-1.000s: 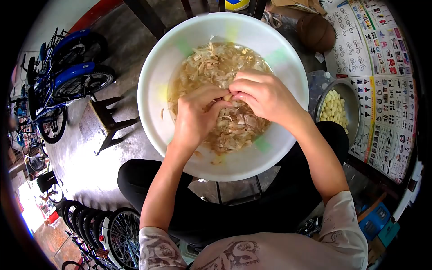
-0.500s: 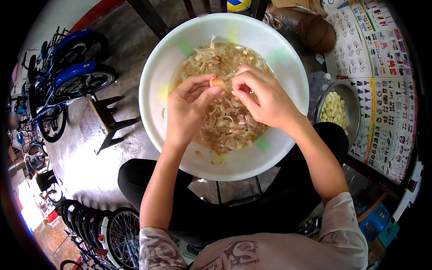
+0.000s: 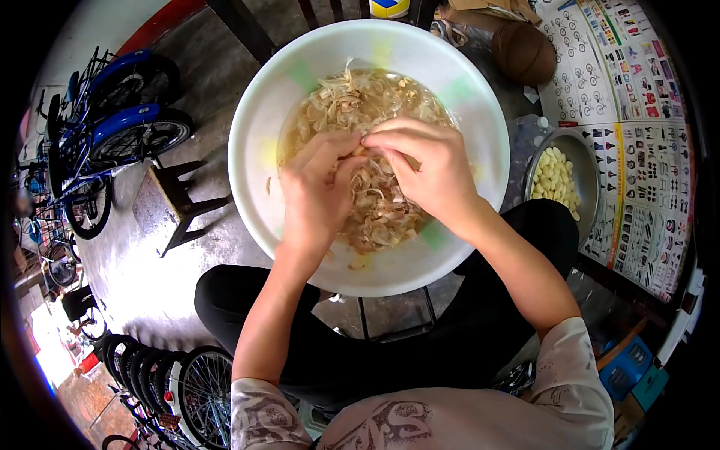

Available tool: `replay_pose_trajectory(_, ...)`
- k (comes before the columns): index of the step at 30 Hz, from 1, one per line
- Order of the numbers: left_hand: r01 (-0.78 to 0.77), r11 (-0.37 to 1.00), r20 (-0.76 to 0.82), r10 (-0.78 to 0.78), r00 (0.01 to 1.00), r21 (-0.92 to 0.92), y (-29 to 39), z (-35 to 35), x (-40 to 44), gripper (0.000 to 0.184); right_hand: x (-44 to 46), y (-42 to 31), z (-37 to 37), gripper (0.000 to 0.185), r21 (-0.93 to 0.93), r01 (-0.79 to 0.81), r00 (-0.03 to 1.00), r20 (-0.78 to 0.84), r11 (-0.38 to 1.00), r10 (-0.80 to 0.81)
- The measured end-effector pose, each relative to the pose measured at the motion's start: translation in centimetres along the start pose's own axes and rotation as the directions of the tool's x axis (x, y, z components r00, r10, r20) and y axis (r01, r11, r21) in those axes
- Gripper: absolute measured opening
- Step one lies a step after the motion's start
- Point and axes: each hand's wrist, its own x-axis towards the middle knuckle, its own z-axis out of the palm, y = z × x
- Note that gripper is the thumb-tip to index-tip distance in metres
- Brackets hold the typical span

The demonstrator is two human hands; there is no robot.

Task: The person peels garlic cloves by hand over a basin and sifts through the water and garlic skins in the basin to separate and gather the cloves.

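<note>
Above a wide white basin (image 3: 259, 150), my two hands meet at the fingertips. My left hand (image 3: 315, 191) is closed round a garlic clove (image 3: 359, 151), which is mostly covered by the fingers. The thumb and fingers of my right hand (image 3: 435, 161) pinch at that same clove from the right side. Below them, a heap of wet garlic skins (image 3: 382, 221) floats in cloudy water in the basin. On the right, a metal bowl (image 3: 592, 176) holds many pale peeled garlic cloves (image 3: 555, 180).
The basin sits between my knees, with a dark wooden chair (image 3: 247, 30) behind it. A small stool (image 3: 169, 199) and several bicycles (image 3: 139, 135) are on the left. At the right lie a brown ball (image 3: 525, 52) and a table covered with printed sheets (image 3: 652, 172).
My hands have come together, the right fingers moving left onto the clove. The clove, plainly visible before, is now largely hidden. The view has shifted slightly.
</note>
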Motion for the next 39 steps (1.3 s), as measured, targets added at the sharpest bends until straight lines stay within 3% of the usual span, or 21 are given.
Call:
replay_pose_trajectory(6, -0.087, 0.992, -0.014, 0.089, 0.996, 0.096, 1.0, 0.5, -0.4, 0.017, -0.7, -0.5, 0.0, 0.020, -0.073, 0.019, 1.000, 0.023, 0.997, -0.017)
replay_pose_trajectory(11, -0.064, 0.991, -0.007, 0.065, 0.998, 0.122, 1.7, 0.7, -0.9, 0.019, -1.3, -0.5, 0.4, 0.034, -0.167, 0.057, 0.997, 0.060, 0.984, -0.048)
replay_pose_trajectory(17, -0.077, 0.983, -0.028, 0.083, 0.996, 0.165, 1.5, 1.1, -0.8, 0.020, -1.5, 0.3, 1.2, 0.037, -0.158, 0.043, 0.999, 0.010, 0.987, -0.042)
replay_pose_trajectory(24, -0.202, 0.946, -0.014, 0.212, 0.977, 0.255, 1.2, 0.6, -0.4, 0.017, -1.2, 0.1, 1.5, 0.035, -0.122, -0.011, 1.000, -0.020, 0.992, 0.008)
replay_pose_trajectory(26, -0.243, 0.944, 0.014, 0.246, 0.969, 0.224, 1.3, 0.5, -0.3, 0.019, -1.2, -0.1, 1.6, 0.019, -0.098, -0.038, 0.996, -0.083, 0.994, 0.030)
replay_pose_trajectory(28, -0.285, 0.939, 0.044, 0.282, 0.958, 0.193, 1.4, 0.4, -0.3, 0.020, -0.8, -0.1, 0.9, 0.017, -0.089, -0.050, 0.997, -0.065, 0.995, 0.045)
replay_pose_trajectory(30, -0.194, 0.972, 0.058, 0.187, 0.981, 0.136, 1.4, 0.1, -0.1, 0.023, -0.5, 0.2, 0.4, 0.015, -0.081, -0.058, 0.997, -0.047, 0.995, 0.054)
replay_pose_trajectory(31, -0.195, 0.971, 0.057, 0.189, 0.980, 0.138, 1.5, 0.0, 0.0, 0.023, -0.4, 0.3, 0.2, 0.013, 0.094, -0.153, 0.985, -0.060, 0.984, 0.159)
replay_pose_trajectory(33, 0.124, 0.985, 0.146, -0.106, 0.984, -0.123, 1.6, -0.3, 0.2, 0.025, -0.1, 0.6, -0.3, 0.011, 0.335, -0.340, 0.936, 0.030, 0.879, 0.350)
replay_pose_trajectory(34, 0.120, 0.986, 0.140, -0.103, 0.985, -0.118, 1.7, -0.5, 0.2, 0.025, -0.1, 0.7, -0.5, 0.013, 0.297, -0.283, 0.957, 0.031, 0.912, 0.287)
replay_pose_trajectory(36, 0.330, 0.899, 0.168, -0.291, 0.942, -0.289, 2.0, -0.7, 0.4, 0.024, 0.0, 0.5, -0.7, 0.015, 0.258, -0.216, 0.976, 0.031, 0.942, 0.216)
replay_pose_trajectory(39, 0.321, 0.908, 0.168, -0.284, 0.944, -0.269, 1.8, -1.1, 0.5, 0.023, 0.2, 0.1, -0.7, 0.016, 0.255, -0.109, 0.994, 0.023, 0.961, 0.107)
